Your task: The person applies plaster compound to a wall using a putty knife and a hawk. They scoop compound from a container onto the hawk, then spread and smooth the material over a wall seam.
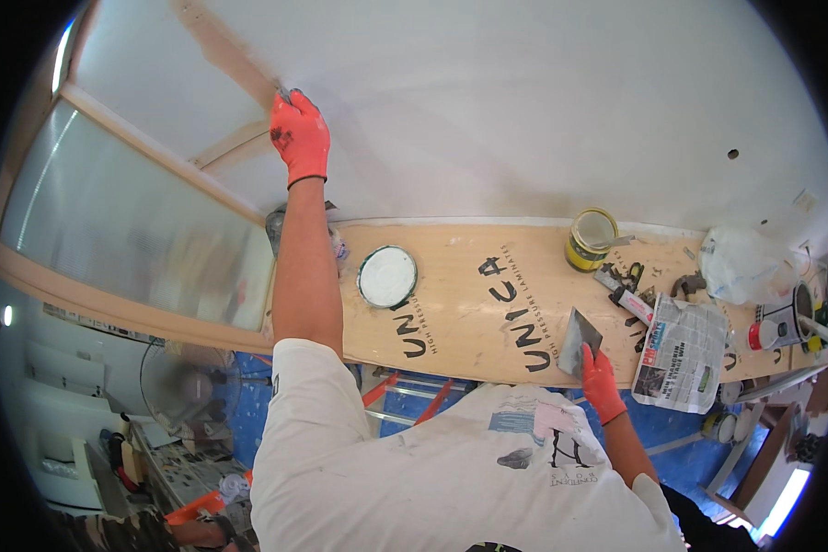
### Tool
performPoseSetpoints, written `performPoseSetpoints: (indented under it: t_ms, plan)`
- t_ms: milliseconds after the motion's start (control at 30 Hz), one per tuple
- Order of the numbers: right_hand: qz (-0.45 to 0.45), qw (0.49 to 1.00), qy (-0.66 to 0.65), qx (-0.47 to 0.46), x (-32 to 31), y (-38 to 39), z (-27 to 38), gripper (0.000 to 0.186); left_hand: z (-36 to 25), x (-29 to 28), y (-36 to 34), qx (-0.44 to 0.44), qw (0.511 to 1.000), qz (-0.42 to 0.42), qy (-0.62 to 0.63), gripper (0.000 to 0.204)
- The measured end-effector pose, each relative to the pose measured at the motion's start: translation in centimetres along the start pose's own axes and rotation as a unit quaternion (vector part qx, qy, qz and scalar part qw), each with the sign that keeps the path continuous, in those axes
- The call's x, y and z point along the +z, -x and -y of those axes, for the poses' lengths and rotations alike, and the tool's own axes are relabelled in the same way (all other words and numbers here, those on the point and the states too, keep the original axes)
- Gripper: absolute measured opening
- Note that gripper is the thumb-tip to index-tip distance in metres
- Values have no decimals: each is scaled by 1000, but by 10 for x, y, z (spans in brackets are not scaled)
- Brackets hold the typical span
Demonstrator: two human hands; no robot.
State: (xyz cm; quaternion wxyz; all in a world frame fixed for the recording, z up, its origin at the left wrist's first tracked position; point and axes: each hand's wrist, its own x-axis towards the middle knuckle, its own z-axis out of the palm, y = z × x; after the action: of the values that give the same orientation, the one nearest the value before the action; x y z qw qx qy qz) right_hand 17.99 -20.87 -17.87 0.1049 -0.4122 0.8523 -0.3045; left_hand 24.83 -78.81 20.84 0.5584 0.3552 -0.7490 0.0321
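My left arm reaches up to the white wall panel (488,110). My left hand (299,138), in an orange-red glove, is closed round a small grey tool (283,92), probably a scraper; its tip is against a tan strip (225,51) on the wall, and most of it is hidden by the fingers. Low at the right, my right hand (602,382), gloved alike, grips a flat grey metal putty blade (579,340) above the wooden board's near edge. An open round tub of white paste (386,276) stands on the board between my hands.
On the laminate-printed board (460,322) are a yellow can (592,241), folded newspaper (681,354), a clear plastic bag (745,262) and several tools. A framed translucent panel (138,221) stands left. Below are a ladder (414,396), blue floor covering and another person's limb (198,534).
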Motion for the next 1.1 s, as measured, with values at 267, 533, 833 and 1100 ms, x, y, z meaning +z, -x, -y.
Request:
performPoseSetpoints:
  t_ms: [267,533,833,1100]
  plan:
    - [64,997,17,41,1,6,-23,47,-18,26,-1,63,997,13,-38,31]
    - [20,997,66,-34,1,-14,-33,47,-127,17,57,69,994,33,72,36]
    - [-14,992,125,-10,8,-14,-34,51,21,-2,13,-23,1000,-17,0,30]
    - [13,999,45,-27,3,-18,-39,52,0,11,15,-58,992,-3,109,27]
